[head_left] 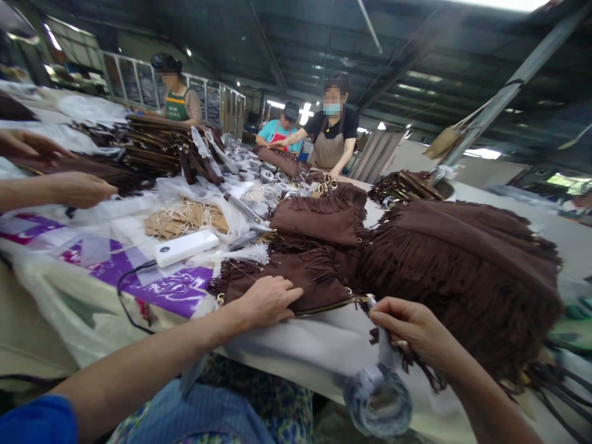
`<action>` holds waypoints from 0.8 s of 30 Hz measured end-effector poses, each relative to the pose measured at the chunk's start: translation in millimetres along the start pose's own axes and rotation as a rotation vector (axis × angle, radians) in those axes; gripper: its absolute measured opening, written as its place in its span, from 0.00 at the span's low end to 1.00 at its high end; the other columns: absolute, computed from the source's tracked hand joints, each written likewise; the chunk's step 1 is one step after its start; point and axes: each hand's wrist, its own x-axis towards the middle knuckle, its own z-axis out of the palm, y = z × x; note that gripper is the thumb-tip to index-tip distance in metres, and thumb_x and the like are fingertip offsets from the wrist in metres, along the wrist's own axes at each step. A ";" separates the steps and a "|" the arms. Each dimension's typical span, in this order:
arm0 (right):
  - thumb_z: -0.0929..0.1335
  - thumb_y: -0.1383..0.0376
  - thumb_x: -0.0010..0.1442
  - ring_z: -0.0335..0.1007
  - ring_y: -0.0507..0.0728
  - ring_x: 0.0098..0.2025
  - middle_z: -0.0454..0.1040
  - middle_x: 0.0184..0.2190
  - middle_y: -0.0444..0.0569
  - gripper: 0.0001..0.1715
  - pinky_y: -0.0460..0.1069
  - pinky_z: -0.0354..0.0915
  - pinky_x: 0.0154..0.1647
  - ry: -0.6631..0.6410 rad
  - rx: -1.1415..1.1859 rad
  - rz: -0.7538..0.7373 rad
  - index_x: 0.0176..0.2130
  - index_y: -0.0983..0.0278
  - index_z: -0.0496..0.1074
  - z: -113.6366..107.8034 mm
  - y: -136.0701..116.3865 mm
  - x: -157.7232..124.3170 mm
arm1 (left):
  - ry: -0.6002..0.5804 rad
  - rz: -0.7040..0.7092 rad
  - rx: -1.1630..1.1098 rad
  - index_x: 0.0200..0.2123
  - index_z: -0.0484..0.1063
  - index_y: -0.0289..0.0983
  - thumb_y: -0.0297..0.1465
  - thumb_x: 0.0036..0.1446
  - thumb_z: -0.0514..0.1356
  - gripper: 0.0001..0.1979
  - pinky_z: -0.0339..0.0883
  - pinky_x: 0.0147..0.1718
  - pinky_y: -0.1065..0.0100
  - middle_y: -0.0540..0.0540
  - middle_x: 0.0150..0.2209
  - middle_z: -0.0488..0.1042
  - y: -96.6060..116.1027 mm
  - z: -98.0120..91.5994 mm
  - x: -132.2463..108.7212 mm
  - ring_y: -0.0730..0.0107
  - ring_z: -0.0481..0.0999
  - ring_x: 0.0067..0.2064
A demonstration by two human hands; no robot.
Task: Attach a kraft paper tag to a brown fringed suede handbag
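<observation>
My left hand (266,301) lies flat, fingers stretched, on a brown suede fringed bag (300,277) at the table's near edge. My right hand (411,330) is closed in a pinch at the bag's zipper end (358,301), and a strip of grey ribbon hangs from it down to a ribbon roll (379,401) below the table edge. A big heap of the same brown fringed bags (462,265) sits just right of my hands.
A white power bank (185,246) with a black cable lies on purple-printed plastic (176,290) at left. Tan tags in a clear bag (185,217), stacked brown bags (157,145) and ribbon rolls lie behind. Another person's hands (69,185) reach in from the left; three workers stand at the far end.
</observation>
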 end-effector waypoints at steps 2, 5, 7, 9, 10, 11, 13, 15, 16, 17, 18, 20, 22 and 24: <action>0.74 0.45 0.43 0.48 0.45 0.16 0.56 0.17 0.36 0.27 0.41 0.45 0.15 0.007 0.009 0.006 0.25 0.65 0.69 1.9 1.5 2.5 | -0.013 -0.018 0.016 0.40 0.71 0.35 0.38 0.57 0.62 0.13 0.68 0.38 0.63 0.41 0.41 0.73 -0.3 -2.3 -0.5 0.58 0.73 0.43; 0.72 0.45 0.45 0.49 0.45 0.17 0.55 0.17 0.36 0.26 0.41 0.47 0.15 0.001 -0.020 -0.006 0.25 0.64 0.67 3.3 6.2 9.0 | -0.059 -0.030 -0.011 0.34 0.72 0.35 0.34 0.61 0.58 0.08 0.69 0.36 0.66 0.43 0.40 0.74 1.4 -7.2 0.3 0.61 0.74 0.41; 0.71 0.45 0.47 0.50 0.46 0.17 0.56 0.17 0.37 0.25 0.42 0.49 0.15 -0.016 -0.079 -0.008 0.25 0.63 0.67 1.4 12.5 13.2 | -0.071 -0.037 -0.053 0.33 0.72 0.35 0.33 0.62 0.57 0.08 0.68 0.37 0.67 0.44 0.40 0.74 -1.6 -9.9 4.0 0.62 0.74 0.41; 0.68 0.45 0.49 0.52 0.48 0.17 0.58 0.17 0.39 0.23 0.43 0.52 0.15 0.021 -0.189 -0.036 0.26 0.62 0.68 -1.5 18.4 14.3 | -0.071 -0.072 -0.094 0.32 0.71 0.35 0.31 0.62 0.57 0.07 0.68 0.39 0.68 0.44 0.39 0.74 -8.1 -12.7 9.2 0.63 0.74 0.41; 0.67 0.46 0.50 0.56 0.50 0.18 0.61 0.19 0.41 0.21 0.44 0.54 0.16 0.086 -0.276 -0.086 0.26 0.62 0.68 -2.4 19.9 12.8 | -0.068 -0.102 -0.116 0.32 0.70 0.35 0.30 0.63 0.56 0.07 0.67 0.40 0.68 0.44 0.38 0.74 -11.9 -14.6 11.9 0.63 0.74 0.41; 0.65 0.48 0.52 0.60 0.52 0.20 0.66 0.23 0.44 0.20 0.45 0.57 0.17 0.185 -0.384 -0.156 0.26 0.61 0.69 -2.1 19.6 9.8 | -0.064 -0.135 -0.137 0.33 0.70 0.35 0.30 0.63 0.55 0.08 0.67 0.40 0.68 0.44 0.37 0.75 -15.6 -16.9 14.3 0.64 0.75 0.41; 0.62 0.53 0.57 0.67 0.54 0.27 0.72 0.34 0.49 0.16 0.46 0.61 0.23 0.392 -0.603 -0.327 0.27 0.60 0.70 3.9 13.1 0.1 | -0.054 -0.181 -0.172 0.33 0.69 0.35 0.30 0.65 0.53 0.09 0.66 0.38 0.69 0.45 0.35 0.75 -21.6 -23.0 18.6 0.64 0.75 0.39; 0.61 0.58 0.61 0.68 0.54 0.30 0.73 0.37 0.49 0.14 0.46 0.62 0.27 0.371 -0.717 -0.480 0.30 0.59 0.70 18.6 -0.1 -10.5 | -0.042 -0.187 -0.184 0.34 0.68 0.35 0.31 0.66 0.51 0.09 0.65 0.35 0.69 0.46 0.34 0.75 -24.5 -30.7 22.4 0.64 0.75 0.37; 0.60 0.61 0.62 0.68 0.53 0.30 0.73 0.35 0.48 0.13 0.46 0.63 0.29 0.257 -0.709 -0.540 0.30 0.59 0.70 28.7 -7.8 -14.0 | -0.032 -0.184 -0.176 0.35 0.68 0.35 0.31 0.66 0.51 0.09 0.64 0.34 0.69 0.45 0.33 0.75 -25.1 -34.9 24.4 0.64 0.75 0.36; 0.60 0.63 0.62 0.69 0.53 0.31 0.73 0.33 0.47 0.12 0.45 0.64 0.31 0.110 -0.665 -0.591 0.30 0.59 0.69 39.9 -15.0 -15.1 | -0.021 -0.179 -0.160 0.36 0.68 0.35 0.32 0.66 0.51 0.10 0.64 0.34 0.69 0.45 0.34 0.75 -25.4 -39.2 26.5 0.64 0.76 0.36; 0.61 0.65 0.61 0.70 0.54 0.33 0.73 0.32 0.46 0.11 0.45 0.64 0.34 -0.019 -0.600 -0.626 0.29 0.59 0.68 51.3 -21.1 -13.3 | -0.007 -0.173 -0.138 0.36 0.68 0.35 0.32 0.67 0.50 0.10 0.64 0.33 0.70 0.45 0.34 0.76 -25.7 -43.3 28.7 0.64 0.76 0.36; 0.62 0.66 0.59 0.71 0.55 0.37 0.73 0.32 0.47 0.10 0.47 0.65 0.38 -0.127 -0.470 -0.606 0.26 0.60 0.66 71.3 -27.8 -1.6 | 0.027 -0.161 -0.095 0.36 0.68 0.36 0.33 0.67 0.50 0.10 0.64 0.32 0.69 0.45 0.34 0.75 -27.9 -50.4 32.8 0.64 0.76 0.36; 0.63 0.63 0.57 0.69 0.54 0.29 0.69 0.24 0.44 0.10 0.46 0.64 0.29 -0.124 -0.324 -0.468 0.25 0.61 0.64 84.2 -27.5 16.7 | 0.073 -0.149 -0.052 0.36 0.68 0.36 0.33 0.67 0.50 0.11 0.64 0.32 0.69 0.45 0.34 0.75 -32.3 -55.9 34.9 0.64 0.75 0.35; 0.64 0.58 0.56 0.59 0.51 0.18 0.60 0.16 0.38 0.12 0.44 0.56 0.19 -0.132 -0.140 -0.302 0.25 0.61 0.63 90.2 -24.0 34.2 | 0.128 -0.124 0.003 0.36 0.69 0.36 0.32 0.66 0.50 0.10 0.65 0.33 0.69 0.45 0.35 0.74 -36.8 -59.7 32.6 0.65 0.75 0.36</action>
